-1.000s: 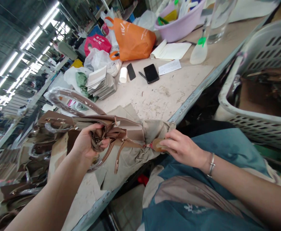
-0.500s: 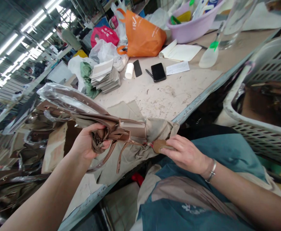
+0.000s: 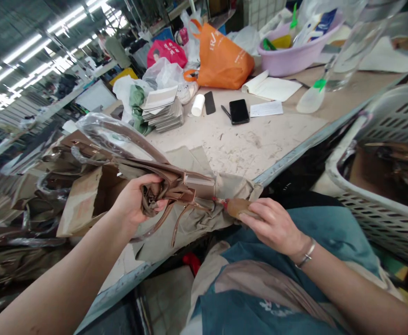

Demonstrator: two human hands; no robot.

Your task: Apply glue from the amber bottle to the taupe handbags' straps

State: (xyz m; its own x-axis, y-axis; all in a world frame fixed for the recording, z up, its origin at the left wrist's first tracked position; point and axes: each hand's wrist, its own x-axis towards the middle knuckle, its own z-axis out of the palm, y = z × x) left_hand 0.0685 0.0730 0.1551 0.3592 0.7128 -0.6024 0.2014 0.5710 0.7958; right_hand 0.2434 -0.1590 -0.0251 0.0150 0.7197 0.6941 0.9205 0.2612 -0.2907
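Note:
My left hand (image 3: 131,201) is closed around the folded cloth of a brown handbag (image 3: 200,185), which it keeps on its side over the table edge. Thin straps (image 3: 179,223) hang from the bag, and its long handle (image 3: 120,132) is wrapped in clear plastic. My right hand (image 3: 274,227) grips a small amber squeeze bottle (image 3: 238,208) with a reddish nozzle. The nozzle points left at the bag's lower edge; whether it touches cannot be made out. Crumpled khaki fabric (image 3: 237,184) lies beneath and behind the bag.
On the table (image 3: 260,144) are a phone (image 3: 239,111), a stack of grey cards (image 3: 164,111), an orange bag (image 3: 221,56), a lilac basin (image 3: 284,60) and a green-tipped squeeze bottle (image 3: 310,98). A white crate (image 3: 375,190) stands right. Brown bags and a cardboard box (image 3: 81,200) lie left.
The view has shifted slightly, so most things sit a little further right. Both hands keep their grips; the bottle remains beside the bag's edge, with its nozzle pointing left.

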